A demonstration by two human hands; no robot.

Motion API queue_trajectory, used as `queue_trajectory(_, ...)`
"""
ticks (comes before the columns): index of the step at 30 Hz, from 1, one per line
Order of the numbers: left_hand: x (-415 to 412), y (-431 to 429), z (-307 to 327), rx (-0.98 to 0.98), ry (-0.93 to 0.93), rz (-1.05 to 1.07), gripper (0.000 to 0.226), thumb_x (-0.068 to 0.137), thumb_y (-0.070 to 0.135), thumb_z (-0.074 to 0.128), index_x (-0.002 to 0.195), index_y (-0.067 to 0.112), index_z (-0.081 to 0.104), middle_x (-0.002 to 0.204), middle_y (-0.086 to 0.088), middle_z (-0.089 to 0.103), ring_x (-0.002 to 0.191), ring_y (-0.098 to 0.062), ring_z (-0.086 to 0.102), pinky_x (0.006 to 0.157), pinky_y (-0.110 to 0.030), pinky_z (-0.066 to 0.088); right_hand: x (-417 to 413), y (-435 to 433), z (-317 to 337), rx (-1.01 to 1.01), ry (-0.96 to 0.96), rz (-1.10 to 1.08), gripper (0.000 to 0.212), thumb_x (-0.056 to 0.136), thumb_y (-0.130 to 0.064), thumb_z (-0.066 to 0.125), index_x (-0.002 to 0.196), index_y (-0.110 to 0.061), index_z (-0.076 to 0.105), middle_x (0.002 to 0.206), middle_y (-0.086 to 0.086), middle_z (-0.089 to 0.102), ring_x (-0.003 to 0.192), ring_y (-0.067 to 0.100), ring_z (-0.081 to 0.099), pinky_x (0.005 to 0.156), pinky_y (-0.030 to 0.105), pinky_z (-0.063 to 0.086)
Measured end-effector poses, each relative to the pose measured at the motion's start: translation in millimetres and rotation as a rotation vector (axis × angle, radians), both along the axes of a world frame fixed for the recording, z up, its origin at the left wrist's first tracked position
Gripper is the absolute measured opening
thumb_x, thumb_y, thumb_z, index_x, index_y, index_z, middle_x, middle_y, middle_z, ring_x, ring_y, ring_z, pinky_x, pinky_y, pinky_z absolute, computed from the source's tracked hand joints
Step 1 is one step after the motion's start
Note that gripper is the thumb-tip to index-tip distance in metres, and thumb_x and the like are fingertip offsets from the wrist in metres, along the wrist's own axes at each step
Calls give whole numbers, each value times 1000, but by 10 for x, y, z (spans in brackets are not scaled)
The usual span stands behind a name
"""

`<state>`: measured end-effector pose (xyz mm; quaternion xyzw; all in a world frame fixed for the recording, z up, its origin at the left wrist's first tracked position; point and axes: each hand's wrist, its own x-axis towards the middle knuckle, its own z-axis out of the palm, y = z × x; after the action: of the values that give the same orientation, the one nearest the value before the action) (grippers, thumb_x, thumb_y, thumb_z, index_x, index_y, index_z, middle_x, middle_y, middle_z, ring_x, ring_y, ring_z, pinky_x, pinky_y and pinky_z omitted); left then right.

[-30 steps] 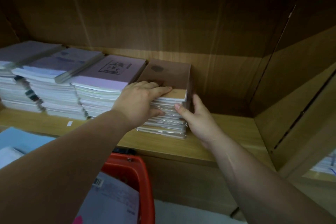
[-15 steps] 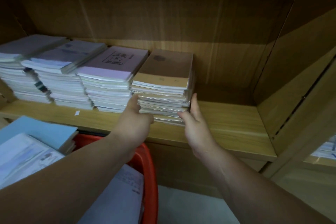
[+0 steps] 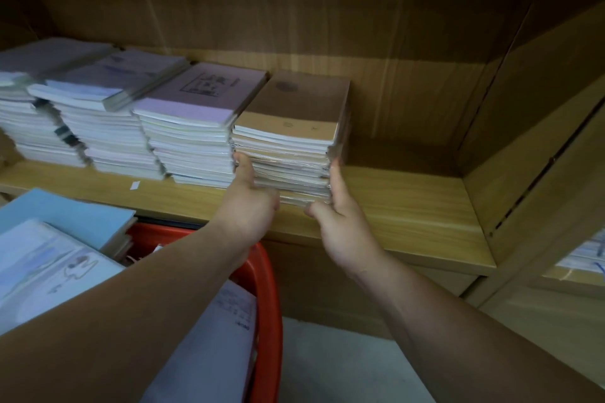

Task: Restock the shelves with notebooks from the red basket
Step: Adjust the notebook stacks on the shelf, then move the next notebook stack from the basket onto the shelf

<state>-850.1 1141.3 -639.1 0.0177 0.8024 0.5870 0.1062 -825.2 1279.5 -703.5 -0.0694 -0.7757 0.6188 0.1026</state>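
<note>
Bracketing the front corners of the brown stack (image 3: pixel 291 127), the two hands look to be squaring it up, not lifting it. The left hand (image 3: pixel 248 209) has its thumb upright against the stack's left front corner. Its other fingers are turned away behind the back of the hand, so I cannot tell whether they are curled or flat. The right hand (image 3: pixel 340 226) is spread. Its forefinger lies straight up the stack's right front corner and its thumb is against the lowest notebooks at the front. It presses and does not clasp.

My reading is that the pressure from both sides is there to bring the ragged lower notebooks into line with the neater top ones. The bottom of the brown stack juts forward toward the hands.

The brown stack sits on the shelf (image 3: pixel 409 206), touching both hands and directly ahead of them. Against its left side stands a lilac stack (image 3: pixel 196 121), and beyond that are two blue-grey stacks (image 3: pixel 108 98). To its right the board is bare wood as far as the side wall. A paper scrap (image 3: pixel 134 185) lies on the board, left of the brown stack and forward of the lilac one.

Below the brown stack, under the left forearm, is the red basket (image 3: pixel 270 288), with pale notebooks (image 3: pixel 226 337) in it. A blue pile (image 3: pixel 65 222) sits lower left of the stack, over the basket's far side. Judging by what the basket holds, restocking is not finished.
</note>
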Motion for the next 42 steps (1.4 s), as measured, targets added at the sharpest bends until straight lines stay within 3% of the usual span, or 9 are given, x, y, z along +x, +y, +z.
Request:
queue_trajectory(3,-14,12,-22,-23,-2,58,87,95,0,45,159,37,-1,84,24,40,59,1,37,54,-15,35,16,78,42,-75,-15,56,96,79,-28,56,161,-37,7,166,-10,23,151,7,23,126,41,19)
queue_trajectory(5,-13,18,-39,-32,4,102,87,94,0,46,159,38,2,109,18,54,65,-10,50,52,-24,41,36,100,79,-154,-6,-8,94,84,-20,55,160,-38,4,165,-9,25,148,7,28,124,40,22)
queue_trajectory(10,60,-40,-59,-326,224,46,82,96,6,50,160,31,6,166,15,-12,144,-19,33,72,-21,51,27,79,129,-118,32,-18,88,85,-16,55,161,-35,15,168,-17,11,152,4,13,126,38,17)
queue_trajectory(18,-38,-211,-78,-395,186,-99,83,94,3,51,158,38,12,164,21,-12,128,-30,55,57,-20,47,5,159,200,-73,-28,63,90,77,-19,59,158,-38,24,161,-13,33,147,8,30,122,35,25)
queue_trajectory(23,92,-627,209,-491,275,-111,66,95,16,55,153,34,32,166,1,15,139,-25,40,99,-27,37,204,-120,461,150,236,-423,66,93,-14,60,153,-20,34,155,4,31,134,5,34,104,4,20)
queue_trajectory(25,215,-920,353,-554,321,-110,59,94,19,58,149,34,41,161,-1,28,132,-24,46,105,-31,37,285,-318,597,231,398,-446,69,87,-20,61,151,-22,35,152,3,30,138,14,34,112,15,26)
queue_trajectory(28,461,-1428,547,-632,366,-54,49,94,25,61,141,33,50,144,2,49,111,-18,58,97,-27,39,459,-711,738,235,470,-236,70,82,-29,66,145,-30,36,143,-8,34,135,16,41,112,35,40)
queue_trajectory(34,1020,-1965,475,-703,184,-82,58,84,50,70,138,40,51,115,10,58,89,-6,56,84,-24,39,385,-1146,610,581,-38,640,105,63,-55,90,152,-38,35,145,-19,36,136,0,33,115,25,30)
queue_trajectory(42,1239,-2025,195,-841,287,-347,87,72,53,67,151,38,34,138,6,54,125,-19,50,102,-37,45,319,-1027,353,510,-248,843,136,61,-42,96,156,-52,0,155,-32,23,140,-6,32,110,20,37)
